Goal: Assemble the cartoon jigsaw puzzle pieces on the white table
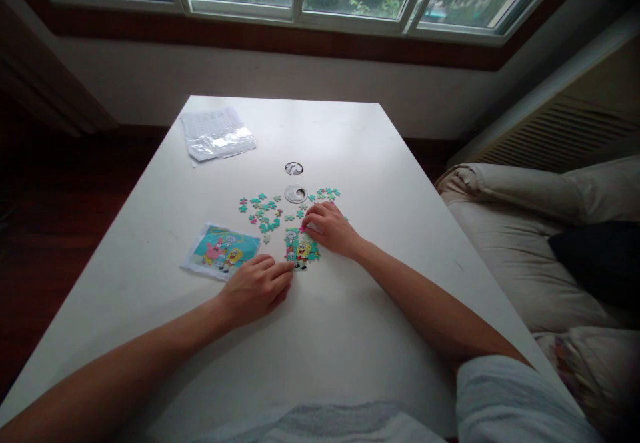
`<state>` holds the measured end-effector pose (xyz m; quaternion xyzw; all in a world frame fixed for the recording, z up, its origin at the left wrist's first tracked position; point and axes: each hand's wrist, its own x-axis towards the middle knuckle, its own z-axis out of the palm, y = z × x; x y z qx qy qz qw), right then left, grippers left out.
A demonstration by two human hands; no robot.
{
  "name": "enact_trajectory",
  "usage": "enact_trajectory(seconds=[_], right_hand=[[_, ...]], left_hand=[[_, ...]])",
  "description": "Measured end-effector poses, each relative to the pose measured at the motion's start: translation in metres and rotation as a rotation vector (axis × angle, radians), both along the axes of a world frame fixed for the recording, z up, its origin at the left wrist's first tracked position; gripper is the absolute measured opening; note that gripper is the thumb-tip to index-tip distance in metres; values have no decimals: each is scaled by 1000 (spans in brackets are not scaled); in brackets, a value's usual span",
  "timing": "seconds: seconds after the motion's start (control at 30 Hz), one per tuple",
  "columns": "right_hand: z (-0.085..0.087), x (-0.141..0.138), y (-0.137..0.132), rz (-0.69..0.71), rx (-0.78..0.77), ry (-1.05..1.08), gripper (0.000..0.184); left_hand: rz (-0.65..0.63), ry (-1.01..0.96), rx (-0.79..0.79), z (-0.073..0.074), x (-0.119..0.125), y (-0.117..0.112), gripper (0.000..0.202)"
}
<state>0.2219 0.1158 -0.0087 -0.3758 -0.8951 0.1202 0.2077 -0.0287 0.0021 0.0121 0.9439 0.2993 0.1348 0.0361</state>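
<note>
A partly joined jigsaw puzzle with a cartoon picture lies flat on the white table. My left hand rests at its lower left corner, fingers bent together and pressed on the edge. At its upper right, my right hand has its fingers pinched on a small pink and green puzzle piece; the fingertips partly cover it. Loose puzzle pieces lie scattered beyond and to the left, and more loose pieces are just past my right hand. Left of the puzzle is a reference picture in a clear sleeve.
A clear plastic bag with paper lies at the table's far left. Two round holes sit mid-table, the nearer a ringed grommet. Along the right side of the table stands a beige sofa.
</note>
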Motion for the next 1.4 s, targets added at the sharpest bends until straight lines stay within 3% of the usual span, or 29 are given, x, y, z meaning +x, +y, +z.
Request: enact_trajectory(seconds=[0.43, 0.6, 1.0, 1.23, 1.4], right_hand=[[0, 4, 2, -137, 9, -63, 6], [1, 5, 1, -83, 42, -72, 16], [16, 4, 0, -40, -81, -173, 7], [14, 3, -2, -56, -96, -182, 12], [12, 6, -2, -19, -54, -138, 11]], left_hand=[[34, 113, -8, 0, 1, -7, 20], [38, 84, -21, -3, -1, -6, 19], [52, 113, -38, 0, 0, -6, 21], [54, 75, -18, -4, 1, -5, 19], [125, 45, 10, -3, 1, -4, 19]])
